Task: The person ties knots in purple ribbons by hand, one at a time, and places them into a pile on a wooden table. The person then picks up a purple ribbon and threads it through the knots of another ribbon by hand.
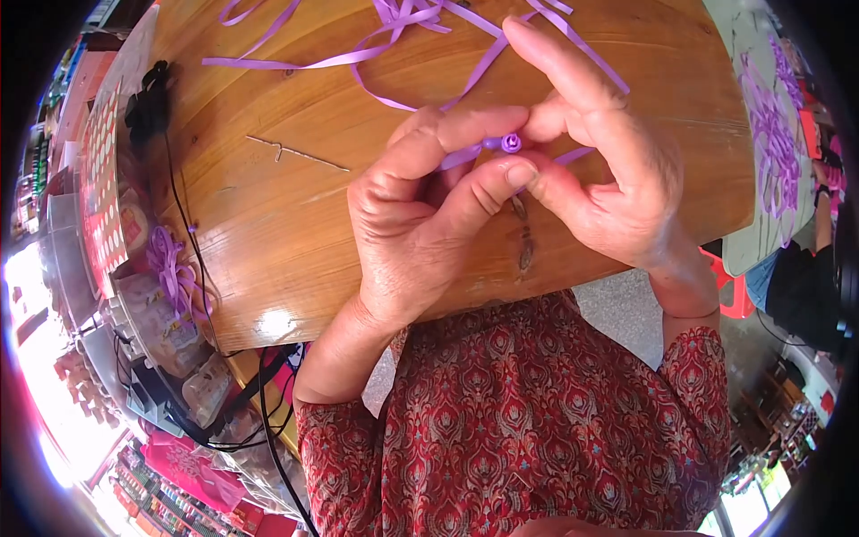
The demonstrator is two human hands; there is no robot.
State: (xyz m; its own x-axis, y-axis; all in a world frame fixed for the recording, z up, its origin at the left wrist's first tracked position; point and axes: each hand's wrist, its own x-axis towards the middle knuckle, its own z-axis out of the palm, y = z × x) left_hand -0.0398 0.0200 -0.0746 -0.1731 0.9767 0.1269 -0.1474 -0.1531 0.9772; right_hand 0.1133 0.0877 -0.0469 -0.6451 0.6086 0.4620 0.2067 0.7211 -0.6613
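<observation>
Between my two hands is a purple ribbon rolled into a small rosette (511, 143), with flat ribbon running out from both sides of it. My left hand (420, 192) pinches the ribbon just left of the rosette, its thumb tip just below the roll. From the other side, my right hand (604, 170) has thumb and bent fingers closed at the rosette, while its index finger points up and away. Loose purple ribbons (394, 45) lie on the table beyond my hands. A thin twisted metal wire tool (300, 154) rests left of my left hand.
The wooden table (268, 215) curves around in front of me. A black cable (179, 197) runs down its left side near a purple ribbon bundle (170, 268). At right, a pale table (747, 242) bears more purple ribbons (777, 143); a red stool (735, 291) and a person (801, 277) are beside it.
</observation>
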